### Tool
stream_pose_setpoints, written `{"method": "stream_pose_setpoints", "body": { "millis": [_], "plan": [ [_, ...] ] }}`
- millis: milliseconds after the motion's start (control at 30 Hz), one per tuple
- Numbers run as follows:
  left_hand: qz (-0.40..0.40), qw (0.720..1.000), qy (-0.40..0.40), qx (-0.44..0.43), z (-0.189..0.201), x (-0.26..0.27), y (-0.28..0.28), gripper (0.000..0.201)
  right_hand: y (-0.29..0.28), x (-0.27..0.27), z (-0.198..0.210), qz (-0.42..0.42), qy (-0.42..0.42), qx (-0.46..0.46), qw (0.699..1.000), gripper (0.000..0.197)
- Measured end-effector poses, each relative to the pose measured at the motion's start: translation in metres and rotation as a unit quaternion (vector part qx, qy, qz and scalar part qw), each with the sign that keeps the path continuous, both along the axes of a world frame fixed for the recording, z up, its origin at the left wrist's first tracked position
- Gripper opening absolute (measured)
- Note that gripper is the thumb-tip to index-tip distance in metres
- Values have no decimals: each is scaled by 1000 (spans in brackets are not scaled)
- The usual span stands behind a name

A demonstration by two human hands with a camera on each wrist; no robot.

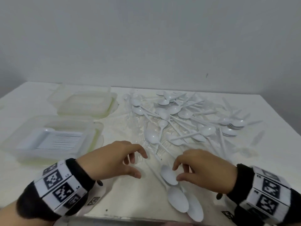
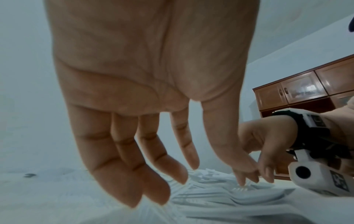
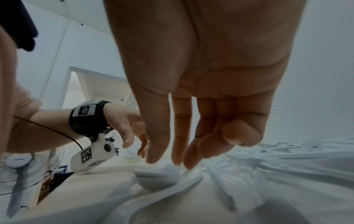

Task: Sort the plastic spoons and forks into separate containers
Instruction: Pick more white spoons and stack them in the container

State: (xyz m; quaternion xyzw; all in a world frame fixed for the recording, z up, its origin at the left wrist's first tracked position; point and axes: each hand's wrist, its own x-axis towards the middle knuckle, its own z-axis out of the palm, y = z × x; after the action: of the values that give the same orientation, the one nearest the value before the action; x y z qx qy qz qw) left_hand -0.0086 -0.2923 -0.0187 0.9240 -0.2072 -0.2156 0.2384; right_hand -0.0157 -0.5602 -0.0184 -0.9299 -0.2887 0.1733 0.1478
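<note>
**Both hands poised, empty, over the near edge of the cutlery heap**

Head view: the left hand [image 1: 114,158] and right hand [image 1: 202,167] hover side by side above the table [image 1: 130,193], fingers loosely curved and apart, neither holding anything. The right hand's thumb and forefinger hang just over the bowl of a near spoon [image 1: 169,175], which reads as the start of a pinch not yet made. Two more spoons [image 1: 178,199] lie just nearer the person. The main pile of spoons and forks [image 1: 184,118] spreads beyond both hands, toward the far right. Two clear containers sit on the left: the near container [image 1: 50,137] beside the left forearm, the far container [image 1: 84,101] behind it. That layout probably explains the stance, with the left hand closest to the bins for dropping off.

Left wrist view: the left hand's fingers [image 2: 122,163] dangle relaxed over white cutlery [image 2: 210,192], clear of it; fork tines show below the right hand [image 2: 254,145] (blurred, so the count is unclear).

Right wrist view: the right hand's fingertips [image 3: 176,151] sit just above an upturned spoon bowl [image 3: 157,180]; whether they touch it I cannot tell. Long handles [image 3: 287,166] fan away to the right.
</note>
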Motion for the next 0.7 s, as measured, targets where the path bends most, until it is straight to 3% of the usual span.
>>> {"method": "stream_pose_setpoints", "body": {
  "millis": [267,467,700],
  "plan": [
    [-36,999,6,15,6,11,-5,49,34,-6,-3,-90,-17,-66,994,70],
    [-45,999,-3,1,-1,14,-6,54,43,-12,-6,-145,5,-94,985,50],
    [-60,998,-12,14,-3,10,-11,55,38,-9,0,-199,26,-25,979,39]
  ]
}}
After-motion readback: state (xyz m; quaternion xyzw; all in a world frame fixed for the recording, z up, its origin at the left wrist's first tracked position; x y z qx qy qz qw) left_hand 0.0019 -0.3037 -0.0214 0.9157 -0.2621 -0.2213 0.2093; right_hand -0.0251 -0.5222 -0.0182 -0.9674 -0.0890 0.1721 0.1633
